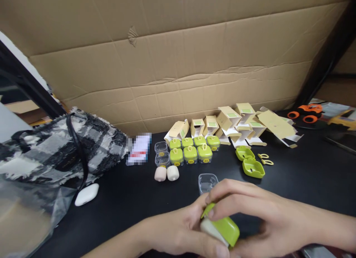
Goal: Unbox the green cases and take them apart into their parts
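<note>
In front of me, my left hand (178,230) and my right hand (269,213) are both closed on a bright green plastic lid (228,228) with a rounded white piece (213,228) against its underside. The fingers of my left hand wrap the white side, while my right fingers press on the green side from above. Just beyond my fingers stands an open clear plastic container (208,182), partly hidden. To the right lie two green lids (253,168) without handles and two pale yellow loop handles (267,162).
Several clear containers with green lids (190,154) stand in rows, beside two lidless clear containers (162,159). A pink piece (160,174) and a white piece (172,173) sit nearer. Opened small cartons (229,117) line the cardboard wall (178,65). A fringed bag (97,143) lies left.
</note>
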`<state>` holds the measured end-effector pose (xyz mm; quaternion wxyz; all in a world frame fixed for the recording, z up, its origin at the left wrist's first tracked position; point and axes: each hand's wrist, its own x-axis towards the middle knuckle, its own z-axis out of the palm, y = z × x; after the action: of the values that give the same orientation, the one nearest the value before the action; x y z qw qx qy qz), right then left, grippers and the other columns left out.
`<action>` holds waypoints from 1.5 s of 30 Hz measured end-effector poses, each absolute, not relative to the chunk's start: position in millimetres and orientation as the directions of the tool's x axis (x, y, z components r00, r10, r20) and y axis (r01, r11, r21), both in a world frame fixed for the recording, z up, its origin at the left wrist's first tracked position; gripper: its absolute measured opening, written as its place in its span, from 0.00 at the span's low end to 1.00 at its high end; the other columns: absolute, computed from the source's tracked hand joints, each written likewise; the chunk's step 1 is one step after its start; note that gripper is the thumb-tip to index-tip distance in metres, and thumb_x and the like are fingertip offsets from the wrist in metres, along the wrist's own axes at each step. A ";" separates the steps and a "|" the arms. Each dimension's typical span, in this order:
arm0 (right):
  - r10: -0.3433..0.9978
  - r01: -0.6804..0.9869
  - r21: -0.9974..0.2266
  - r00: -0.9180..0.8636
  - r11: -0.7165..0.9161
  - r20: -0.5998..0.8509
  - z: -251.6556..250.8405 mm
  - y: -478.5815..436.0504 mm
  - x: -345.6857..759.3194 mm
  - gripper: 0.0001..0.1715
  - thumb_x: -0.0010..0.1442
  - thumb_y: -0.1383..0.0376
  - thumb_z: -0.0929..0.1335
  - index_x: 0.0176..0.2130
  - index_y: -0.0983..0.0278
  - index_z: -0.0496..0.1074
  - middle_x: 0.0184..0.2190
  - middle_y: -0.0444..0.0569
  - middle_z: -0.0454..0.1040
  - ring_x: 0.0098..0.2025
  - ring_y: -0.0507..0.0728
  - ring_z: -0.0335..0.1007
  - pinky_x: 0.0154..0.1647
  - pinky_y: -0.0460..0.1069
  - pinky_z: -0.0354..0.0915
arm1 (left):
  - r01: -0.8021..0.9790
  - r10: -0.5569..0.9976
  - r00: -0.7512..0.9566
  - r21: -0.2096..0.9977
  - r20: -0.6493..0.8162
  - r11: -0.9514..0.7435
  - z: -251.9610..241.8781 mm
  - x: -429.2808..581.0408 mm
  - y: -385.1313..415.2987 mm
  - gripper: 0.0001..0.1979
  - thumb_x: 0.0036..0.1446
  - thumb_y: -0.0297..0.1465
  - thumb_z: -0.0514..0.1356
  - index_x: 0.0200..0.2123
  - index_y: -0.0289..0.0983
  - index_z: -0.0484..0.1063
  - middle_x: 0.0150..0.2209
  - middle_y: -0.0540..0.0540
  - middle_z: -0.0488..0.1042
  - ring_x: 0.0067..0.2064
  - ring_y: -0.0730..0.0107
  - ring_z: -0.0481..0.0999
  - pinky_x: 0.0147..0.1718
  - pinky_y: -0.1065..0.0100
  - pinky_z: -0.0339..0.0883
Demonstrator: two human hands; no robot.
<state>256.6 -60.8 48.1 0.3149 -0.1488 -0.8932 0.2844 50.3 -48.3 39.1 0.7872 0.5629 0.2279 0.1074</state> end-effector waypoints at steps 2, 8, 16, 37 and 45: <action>0.470 0.059 -0.638 -0.729 0.768 0.498 51.1 -57.6 261.8 0.29 0.53 0.66 0.74 0.52 0.58 0.64 0.47 0.51 0.72 0.49 0.55 0.71 0.48 0.47 0.68 | 0.173 0.328 0.900 0.926 -0.287 0.335 44.9 43.0 -43.8 0.37 0.39 0.35 0.73 0.49 0.39 0.55 0.32 0.56 0.64 0.29 0.81 0.64 0.27 0.77 0.57; 0.712 0.110 -0.704 -0.155 0.702 0.685 48.1 -42.9 280.1 0.21 0.55 0.58 0.73 0.49 0.50 0.70 0.44 0.47 0.72 0.48 0.58 0.71 0.47 0.51 0.71 | 0.184 0.626 0.777 0.976 -0.071 -0.117 64.9 23.4 -34.6 0.19 0.51 0.29 0.65 0.39 0.41 0.56 0.38 0.49 0.69 0.37 0.74 0.70 0.35 0.72 0.63; 0.712 0.107 -0.704 -0.141 0.702 0.688 44.6 -41.9 276.7 0.20 0.55 0.59 0.73 0.49 0.50 0.71 0.43 0.47 0.74 0.47 0.58 0.73 0.48 0.50 0.72 | 0.587 0.610 0.638 0.217 0.470 -0.780 53.1 17.8 -0.9 0.20 0.49 0.25 0.60 0.48 0.38 0.67 0.40 0.43 0.72 0.40 0.61 0.72 0.39 0.61 0.69; 0.705 0.285 -0.654 -0.419 0.700 0.572 32.3 -40.5 273.4 0.26 0.57 0.64 0.72 0.53 0.50 0.63 0.48 0.44 0.68 0.53 0.54 0.65 0.54 0.46 0.63 | 0.548 0.515 0.604 0.152 0.608 -0.823 39.9 22.9 -4.2 0.14 0.54 0.23 0.57 0.46 0.33 0.68 0.38 0.41 0.72 0.40 0.60 0.71 0.39 0.60 0.69; 0.584 0.317 -0.494 -0.513 0.810 0.629 35.9 -41.1 248.0 0.27 0.59 0.69 0.70 0.55 0.58 0.60 0.52 0.50 0.70 0.57 0.55 0.64 0.57 0.51 0.63 | 0.107 0.869 0.417 0.934 0.268 -0.340 36.7 51.3 -46.1 0.05 0.57 0.29 0.59 0.37 0.39 0.74 0.39 0.45 0.72 0.39 0.67 0.74 0.40 0.67 0.72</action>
<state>248.0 -41.1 35.9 0.4173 -0.2635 -0.8548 0.1603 51.3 -46.1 36.7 0.4589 0.7055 0.3458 0.4148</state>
